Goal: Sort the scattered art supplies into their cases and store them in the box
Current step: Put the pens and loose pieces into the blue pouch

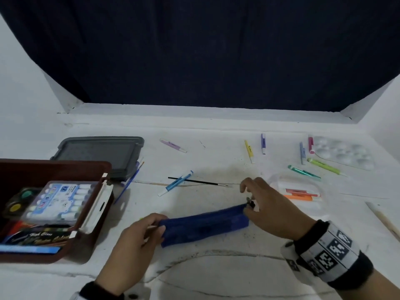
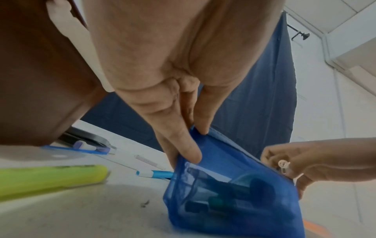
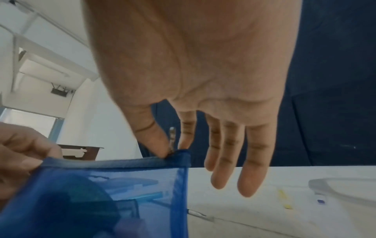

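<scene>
A blue mesh pouch (image 1: 203,226) lies on the white table (image 1: 216,267), with several dark pens showing through its mesh (image 2: 234,193). My left hand (image 1: 159,225) pinches its left end between thumb and fingers (image 2: 195,145). At the right end, thumb and forefinger of my right hand (image 1: 249,204) pinch the metal zipper pull (image 3: 171,140); the other fingers hang straight. The zip along the top edge (image 3: 122,161) looks closed. The brown storage box (image 1: 54,163) stands open at the left and holds a marker set (image 1: 62,202) and paint packs.
A grey lid (image 1: 101,152) lies behind the box. Loose pens lie scattered across the table, among them a blue pen (image 1: 175,184) and a thin black brush (image 1: 194,181). At the right are a clear case (image 1: 300,194) with orange markers and a clear palette (image 1: 342,152).
</scene>
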`<action>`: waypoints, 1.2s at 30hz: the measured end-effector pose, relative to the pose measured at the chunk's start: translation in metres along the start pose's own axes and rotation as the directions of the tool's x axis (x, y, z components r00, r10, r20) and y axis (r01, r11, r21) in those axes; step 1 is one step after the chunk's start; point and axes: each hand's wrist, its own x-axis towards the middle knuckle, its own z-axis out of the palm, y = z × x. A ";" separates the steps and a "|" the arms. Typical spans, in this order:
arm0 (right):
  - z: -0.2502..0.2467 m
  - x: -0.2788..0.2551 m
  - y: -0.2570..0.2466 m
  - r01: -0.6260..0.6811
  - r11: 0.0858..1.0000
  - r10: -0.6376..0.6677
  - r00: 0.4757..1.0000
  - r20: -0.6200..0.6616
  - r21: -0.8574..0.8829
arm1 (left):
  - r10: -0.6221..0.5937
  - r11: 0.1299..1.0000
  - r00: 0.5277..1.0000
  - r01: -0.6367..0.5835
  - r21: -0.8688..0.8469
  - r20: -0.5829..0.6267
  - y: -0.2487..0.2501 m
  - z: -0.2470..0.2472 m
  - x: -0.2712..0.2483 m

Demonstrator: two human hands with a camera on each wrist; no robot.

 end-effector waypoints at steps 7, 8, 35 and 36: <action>0.015 0.010 -0.013 0.271 0.955 -0.233 0.937 0.260 -0.118 | -0.078 0.993 0.997 0.075 -0.092 -0.028 0.013 0.015 -0.019; 0.018 0.012 -0.017 0.285 0.948 -0.235 0.927 0.292 -0.143 | -0.089 0.988 0.995 0.083 -0.128 -0.039 0.014 0.016 -0.023; 0.055 0.047 -0.240 0.548 0.816 -0.469 0.814 -0.343 0.185 | 0.261 0.931 0.832 -0.083 0.356 -0.489 -0.035 -0.219 -0.090; 0.057 0.051 -0.250 0.541 0.826 -0.475 0.819 -0.323 0.157 | 0.283 0.883 0.864 -0.065 0.465 -0.417 -0.044 -0.231 -0.089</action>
